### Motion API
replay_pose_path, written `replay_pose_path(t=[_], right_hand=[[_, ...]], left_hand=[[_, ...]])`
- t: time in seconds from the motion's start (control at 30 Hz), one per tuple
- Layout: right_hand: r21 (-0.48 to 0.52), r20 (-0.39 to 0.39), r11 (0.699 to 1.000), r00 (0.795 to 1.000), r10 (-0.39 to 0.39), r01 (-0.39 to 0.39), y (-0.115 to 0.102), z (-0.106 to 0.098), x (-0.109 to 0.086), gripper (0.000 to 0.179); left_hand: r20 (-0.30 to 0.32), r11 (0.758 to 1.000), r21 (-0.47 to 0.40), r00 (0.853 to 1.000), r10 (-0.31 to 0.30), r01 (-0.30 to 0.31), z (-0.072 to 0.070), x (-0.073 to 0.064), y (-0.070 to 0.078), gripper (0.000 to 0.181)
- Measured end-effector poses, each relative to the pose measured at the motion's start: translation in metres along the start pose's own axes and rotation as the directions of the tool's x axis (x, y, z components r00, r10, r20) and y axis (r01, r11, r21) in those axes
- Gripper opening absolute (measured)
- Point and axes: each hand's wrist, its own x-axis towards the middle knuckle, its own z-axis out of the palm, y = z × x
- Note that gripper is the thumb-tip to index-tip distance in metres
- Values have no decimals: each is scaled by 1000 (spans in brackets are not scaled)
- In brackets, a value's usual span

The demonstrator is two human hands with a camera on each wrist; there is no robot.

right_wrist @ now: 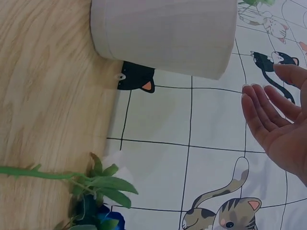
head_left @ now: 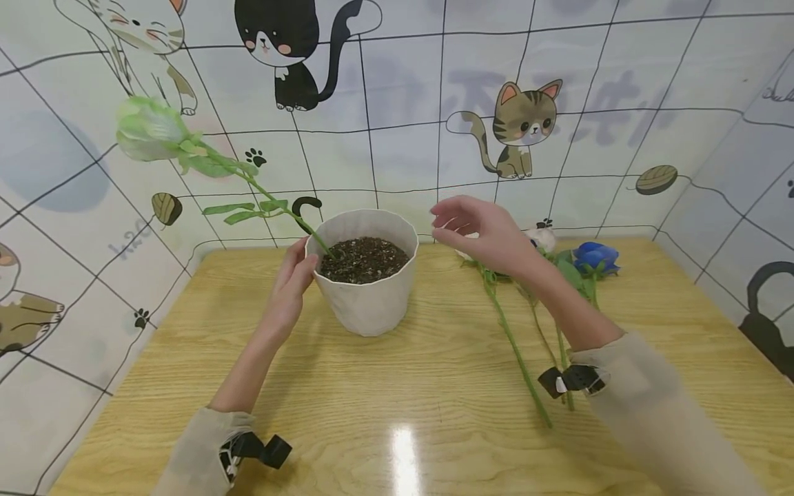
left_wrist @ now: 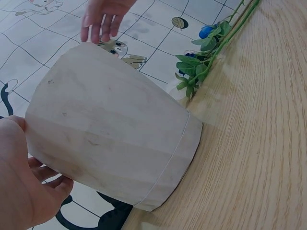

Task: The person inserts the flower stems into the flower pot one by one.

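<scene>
A white flower pot (head_left: pixel 366 310) filled with dark soil (head_left: pixel 366 260) stands on the table. One pale green-and-white artificial rose (head_left: pixel 149 131) is stuck in the soil and leans far to the left over the rim. My left hand (head_left: pixel 288 289) holds the pot's left side, thumb near the rim; the left wrist view shows the fingers (left_wrist: pixel 53 179) against the pot wall. To the right of the pot, my right hand (head_left: pixel 477 231) hovers in the air with relaxed, slightly bent fingers and nothing in them. The right wrist view shows this hand (right_wrist: pixel 283 120) apart from the pot.
Several more artificial flowers lie on the wooden table (head_left: pixel 434 386) at the right, among them a blue rose (head_left: pixel 595 258) and a white one (head_left: pixel 542 240). Their stems point toward me under the right forearm. A cat-patterned wall covering (head_left: pixel 403 158) rises behind the table.
</scene>
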Motion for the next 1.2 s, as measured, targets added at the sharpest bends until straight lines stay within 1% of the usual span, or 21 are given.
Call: replay_pose_path(t=[0.17,0.4,0.5,0.67,0.9,1.1,1.2], right_hand=[[-13,15,999,999,47,-47,16,-5,-15,38],[-39,6,996,997,77,-77,41,-13,-35,35],[-36,23,993,993,115,-114,52,-17,-44,37],[-47,51,984,983,175,-173,71,-20,-56,40],[-129,92,963,964,249,-236,95,-15,-74,44],[-136,121,955,953,278,-262,110,-10,-85,44],[-106,139,950,942,306,-293,115,-7,-89,45]], left_hand=[[-8,1000,0,1000,-9,9,-1,0,1,51],[-13,1000,12,1000,-23,23,-1,-1,2,51],[-18,999,8,999,-32,32,-2,-2,2,51],[-27,999,6,999,-34,35,-3,-2,2,50],[-9,999,19,999,-36,36,-2,-2,1,51],[-6,999,19,1000,-30,30,0,-2,2,51],[-5,999,19,1000,-26,27,0,-1,1,51]])
